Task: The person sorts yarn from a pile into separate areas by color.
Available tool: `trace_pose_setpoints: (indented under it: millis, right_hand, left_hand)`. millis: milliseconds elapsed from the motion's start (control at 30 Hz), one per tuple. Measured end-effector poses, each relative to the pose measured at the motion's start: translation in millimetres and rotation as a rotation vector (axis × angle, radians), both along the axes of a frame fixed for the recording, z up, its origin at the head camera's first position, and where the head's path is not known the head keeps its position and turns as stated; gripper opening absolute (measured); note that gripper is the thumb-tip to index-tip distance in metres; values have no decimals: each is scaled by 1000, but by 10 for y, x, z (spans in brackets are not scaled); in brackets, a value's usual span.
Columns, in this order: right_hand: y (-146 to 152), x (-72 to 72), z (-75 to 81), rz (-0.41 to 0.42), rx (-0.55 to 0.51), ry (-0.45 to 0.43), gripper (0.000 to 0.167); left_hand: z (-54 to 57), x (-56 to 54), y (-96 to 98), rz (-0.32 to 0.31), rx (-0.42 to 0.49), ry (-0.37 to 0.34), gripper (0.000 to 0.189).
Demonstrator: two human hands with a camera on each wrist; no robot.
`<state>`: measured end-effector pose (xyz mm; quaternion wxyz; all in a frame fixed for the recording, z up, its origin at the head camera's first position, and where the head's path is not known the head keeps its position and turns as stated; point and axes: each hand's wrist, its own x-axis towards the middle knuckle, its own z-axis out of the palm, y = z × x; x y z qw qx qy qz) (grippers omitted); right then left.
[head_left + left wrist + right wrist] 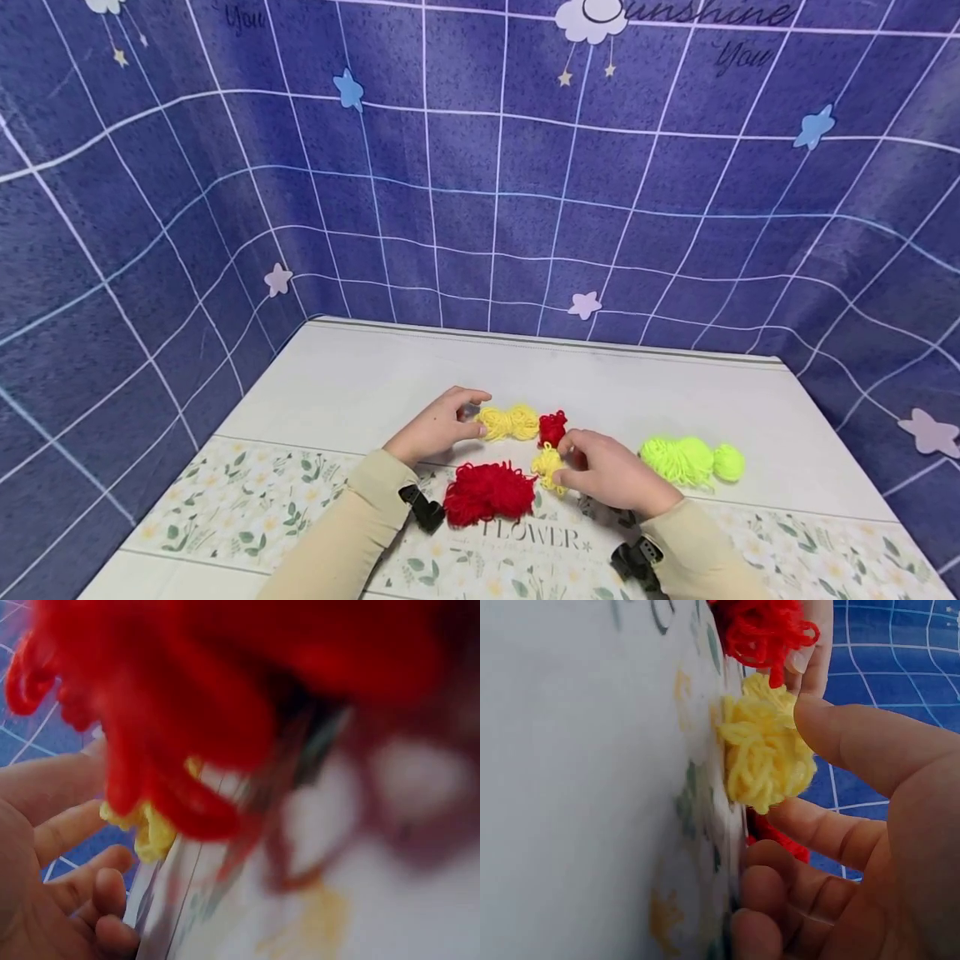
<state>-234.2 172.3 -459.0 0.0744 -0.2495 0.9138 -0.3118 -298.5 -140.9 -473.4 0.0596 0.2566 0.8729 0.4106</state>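
Observation:
A yellow yarn hank, tied at its middle, lies on the table. At its left end is my left hand, thumb tip at the yarn and forefinger stretched out above it. My right hand holds a small yellow yarn bundle between thumb and forefinger. Just behind that bundle sits a small red yarn bundle, at the hank's right end. Nearer to me, beside my left wrist, lies a large red yarn hank. It fills the upper left wrist view and covers my left thumb tip there.
To the right of my right hand lie a bright green yarn hank and a smaller green bundle. A flower-printed cloth crosses the white table. Blue grid-patterned curtains stand behind and at both sides.

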Motion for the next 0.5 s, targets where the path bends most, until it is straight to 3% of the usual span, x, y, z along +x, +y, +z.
trace_pose_setpoints:
  millis: [267,500]
  right_hand:
    - [-16,10,-120,-1,56,32,27]
    - [23,-21,-77,8,55,30,29]
  left_hand:
    - [-73,73,76,29,-35,-1,54]
    - [-73,7,104,39,-39,24,54]
